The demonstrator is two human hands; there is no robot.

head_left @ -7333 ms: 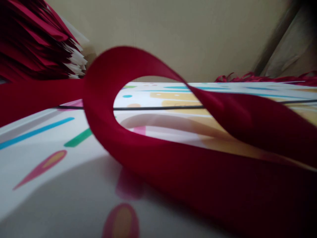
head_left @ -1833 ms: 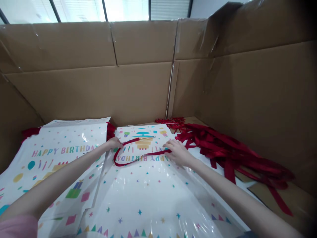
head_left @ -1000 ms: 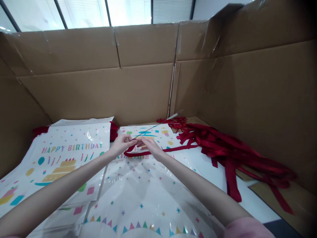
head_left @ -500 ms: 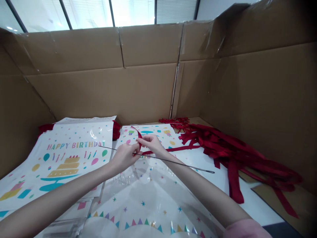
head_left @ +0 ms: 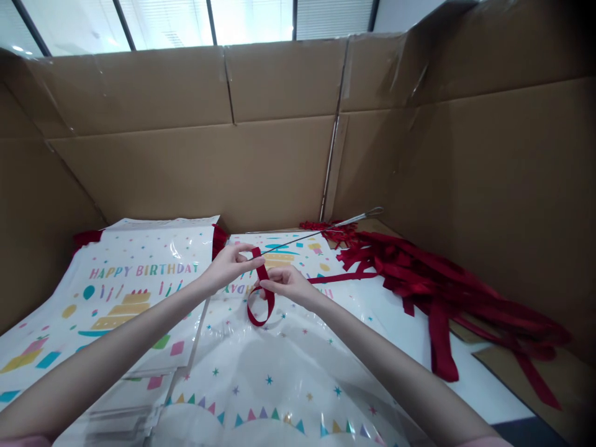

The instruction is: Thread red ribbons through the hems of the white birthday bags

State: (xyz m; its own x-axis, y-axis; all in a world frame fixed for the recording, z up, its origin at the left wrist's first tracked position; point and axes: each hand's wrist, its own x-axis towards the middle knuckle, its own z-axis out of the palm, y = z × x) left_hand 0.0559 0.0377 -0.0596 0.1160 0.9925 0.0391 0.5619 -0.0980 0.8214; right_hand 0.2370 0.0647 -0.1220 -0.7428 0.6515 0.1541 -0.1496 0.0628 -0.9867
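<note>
Plainly, fingers (head_left: 279, 272) clamped — left hand (head_left: 229, 267) on thin wire (head_left: 316, 234), right hand (head_left: 289, 287) on red ribbon (head_left: 261, 270).

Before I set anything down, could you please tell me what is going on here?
A person's left hand has a thin rod in its grip and touches the upper part of a red ribbon. The right hand pinches that ribbon lower down, where it curls round below. Both hands are above a birthday sheet, with a heap of red ribbons to the right.

Pink sleeves (head_left: 25, 441), barely in view, leave slim forearms (head_left: 135, 338) and hands (head_left: 230, 265) bare.
</note>
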